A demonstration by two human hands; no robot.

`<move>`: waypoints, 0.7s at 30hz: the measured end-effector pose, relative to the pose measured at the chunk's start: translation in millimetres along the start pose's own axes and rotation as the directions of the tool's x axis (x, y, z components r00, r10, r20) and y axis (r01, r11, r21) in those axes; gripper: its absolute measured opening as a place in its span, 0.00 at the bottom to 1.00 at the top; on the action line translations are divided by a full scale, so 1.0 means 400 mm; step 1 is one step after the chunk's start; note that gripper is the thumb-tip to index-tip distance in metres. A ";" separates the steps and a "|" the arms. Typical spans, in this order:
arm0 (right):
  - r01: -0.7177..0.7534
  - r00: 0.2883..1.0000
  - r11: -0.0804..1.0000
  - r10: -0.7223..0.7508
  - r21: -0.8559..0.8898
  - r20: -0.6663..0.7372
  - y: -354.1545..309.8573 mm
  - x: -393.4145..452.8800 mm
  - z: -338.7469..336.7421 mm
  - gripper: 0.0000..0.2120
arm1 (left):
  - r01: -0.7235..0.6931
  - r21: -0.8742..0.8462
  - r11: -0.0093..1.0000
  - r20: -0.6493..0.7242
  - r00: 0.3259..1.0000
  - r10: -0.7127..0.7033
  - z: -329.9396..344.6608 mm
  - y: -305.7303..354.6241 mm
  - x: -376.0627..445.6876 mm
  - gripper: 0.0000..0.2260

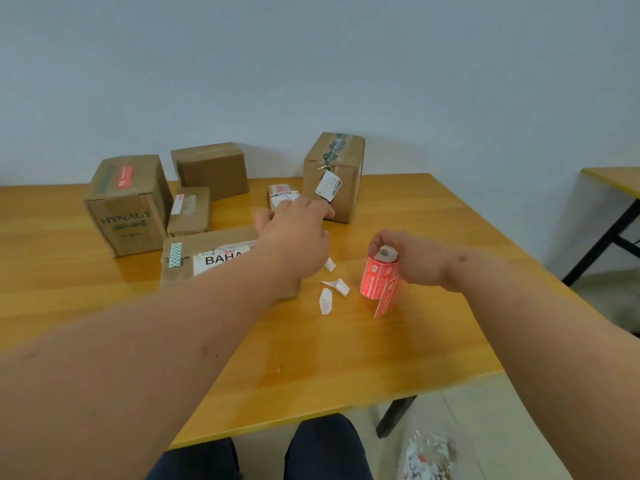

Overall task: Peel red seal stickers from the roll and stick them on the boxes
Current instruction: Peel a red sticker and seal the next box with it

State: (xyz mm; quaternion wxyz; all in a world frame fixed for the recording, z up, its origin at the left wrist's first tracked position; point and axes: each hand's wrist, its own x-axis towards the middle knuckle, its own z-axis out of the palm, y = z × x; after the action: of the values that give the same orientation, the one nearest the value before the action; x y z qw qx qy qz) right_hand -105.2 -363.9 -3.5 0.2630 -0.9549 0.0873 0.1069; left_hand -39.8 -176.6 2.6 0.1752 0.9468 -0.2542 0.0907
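Note:
My right hand grips the red sticker roll upright above the table, a loose red strip hanging from it. My left hand reaches forward over the small labelled box, fingers spread beside the tall box with the white tag. Whether a sticker sits under its fingers is hidden. My left forearm covers part of the flat box marked BAHA. The HYNAUT box carries a red seal sticker on top. A small box and a plain box stand behind.
Several white backing scraps lie on the yellow wooden table between my hands. A second table stands at the right. A bag of scraps lies on the floor near my knees.

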 end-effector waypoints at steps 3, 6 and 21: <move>0.034 0.999 0.998 -0.035 -0.061 -0.027 -0.004 0.008 0.005 0.18 | -0.010 0.026 1.000 0.026 1.000 0.009 0.006 0.006 0.001 0.16; 0.073 0.995 0.995 -0.077 -0.063 -0.063 -0.015 0.017 0.017 0.18 | -0.015 0.045 0.999 0.041 0.999 0.013 0.006 0.002 0.000 0.15; 0.165 0.973 0.986 -0.167 -0.024 -0.158 -0.045 0.031 0.056 0.12 | -0.126 0.235 0.964 0.243 0.968 0.067 0.043 0.016 -0.008 0.08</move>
State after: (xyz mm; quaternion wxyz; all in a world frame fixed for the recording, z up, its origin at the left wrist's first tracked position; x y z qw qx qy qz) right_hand -92.7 -338.2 -16.7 0.2579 -0.9658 0.0272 0.0083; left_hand -44.5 -186.7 -12.2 0.0194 0.9517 -0.3057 0.0188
